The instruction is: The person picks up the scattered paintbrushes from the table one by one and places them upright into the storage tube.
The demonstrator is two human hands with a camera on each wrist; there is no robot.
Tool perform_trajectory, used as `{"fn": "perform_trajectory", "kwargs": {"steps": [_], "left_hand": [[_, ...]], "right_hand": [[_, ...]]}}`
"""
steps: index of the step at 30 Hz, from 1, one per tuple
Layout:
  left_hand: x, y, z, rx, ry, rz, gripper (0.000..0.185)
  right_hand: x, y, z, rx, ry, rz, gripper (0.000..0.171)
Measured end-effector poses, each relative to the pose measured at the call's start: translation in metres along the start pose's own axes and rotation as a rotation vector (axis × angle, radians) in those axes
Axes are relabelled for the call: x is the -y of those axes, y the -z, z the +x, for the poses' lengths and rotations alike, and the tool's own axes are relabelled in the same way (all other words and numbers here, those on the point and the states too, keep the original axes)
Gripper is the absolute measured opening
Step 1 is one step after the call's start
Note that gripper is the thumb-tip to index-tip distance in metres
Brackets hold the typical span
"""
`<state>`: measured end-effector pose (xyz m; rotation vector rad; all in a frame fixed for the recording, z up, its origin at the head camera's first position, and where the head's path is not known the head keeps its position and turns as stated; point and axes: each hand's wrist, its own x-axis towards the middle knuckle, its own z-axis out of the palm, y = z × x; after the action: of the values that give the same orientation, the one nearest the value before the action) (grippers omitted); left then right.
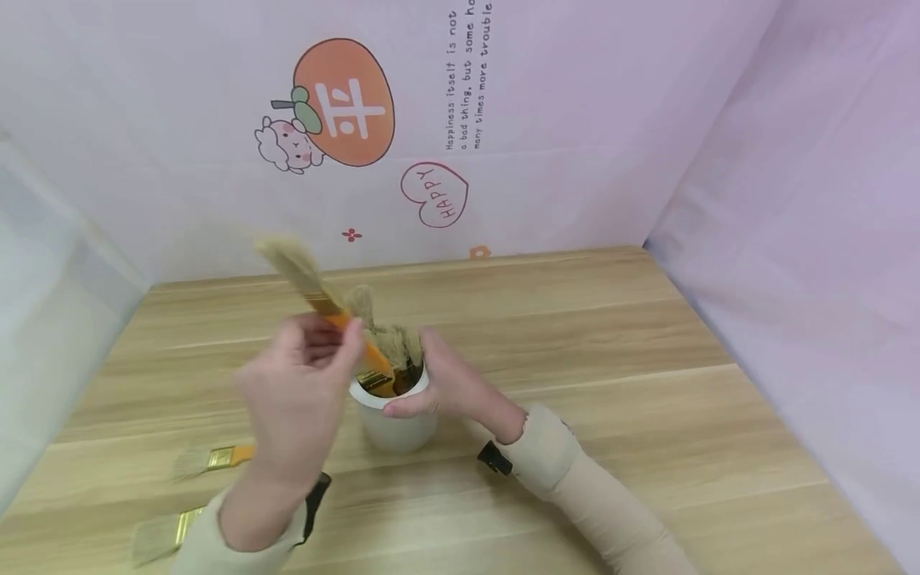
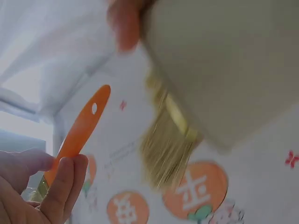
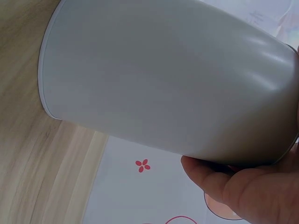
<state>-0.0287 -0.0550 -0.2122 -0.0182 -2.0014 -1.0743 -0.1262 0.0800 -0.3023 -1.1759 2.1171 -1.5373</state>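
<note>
A paintbrush (image 1: 327,303) with pale bristles and an orange handle is pinched by my left hand (image 1: 291,391). It slants bristles-up, its handle end over the mouth of a white cup (image 1: 398,427). In the left wrist view, thumb and fingers press on the orange handle (image 2: 80,130), whose holed end is free. My right hand (image 1: 449,375) grips the cup near its rim, thumb on the near side. Several brushes (image 1: 391,347) stand bristles-up inside the cup; their lower parts are hidden. The right wrist view shows mostly the cup's smooth wall (image 3: 154,79).
Two more paintbrushes lie on the wooden table at the left: one with an orange handle (image 1: 240,454), and another (image 1: 161,535) nearer me, partly covered by my left sleeve. White printed cloth (image 1: 546,144) hangs behind the table, with cloth at both sides.
</note>
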Motion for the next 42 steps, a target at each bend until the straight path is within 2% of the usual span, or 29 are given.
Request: {"fn": "perform_trajectory", "kwargs": {"steps": [4, 7, 10, 17, 22, 29, 32, 36, 42], "left_hand": [[0.006, -0.017, -0.009, 0.037, -0.103, 0.062, 0.013], [0.010, -0.024, -0.014, 0.024, -0.124, 0.094, 0.013], [0.012, -0.030, -0.018, 0.017, -0.152, 0.103, 0.013], [0.021, -0.037, -0.023, 0.014, -0.251, 0.156, 0.018], [0.028, -0.041, -0.026, 0.031, -0.296, 0.180, 0.019], [0.034, -0.042, -0.031, 0.070, -0.280, 0.188, 0.026], [0.035, -0.040, -0.032, 0.083, -0.258, 0.153, 0.032], [0.035, -0.035, -0.032, 0.050, -0.251, 0.120, 0.035], [0.035, -0.029, -0.027, 0.014, -0.289, 0.122, 0.034]], "right_hand": [[-0.001, -0.001, 0.003, 0.003, 0.063, 0.033, 0.054], [-0.001, -0.001, 0.003, 0.015, 0.089, 0.024, 0.049], [-0.001, -0.001, 0.002, 0.014, 0.096, -0.001, 0.053], [0.000, -0.001, -0.006, -0.005, -0.046, -0.105, 0.080], [-0.001, -0.001, -0.004, -0.008, -0.017, -0.090, 0.071], [-0.001, -0.003, 0.001, 0.009, 0.079, -0.015, 0.055], [0.000, -0.004, -0.002, 0.003, 0.026, -0.038, 0.058], [0.002, -0.004, -0.007, -0.001, -0.077, -0.109, 0.061], [0.002, -0.005, -0.005, -0.008, -0.027, -0.076, 0.056]]}}
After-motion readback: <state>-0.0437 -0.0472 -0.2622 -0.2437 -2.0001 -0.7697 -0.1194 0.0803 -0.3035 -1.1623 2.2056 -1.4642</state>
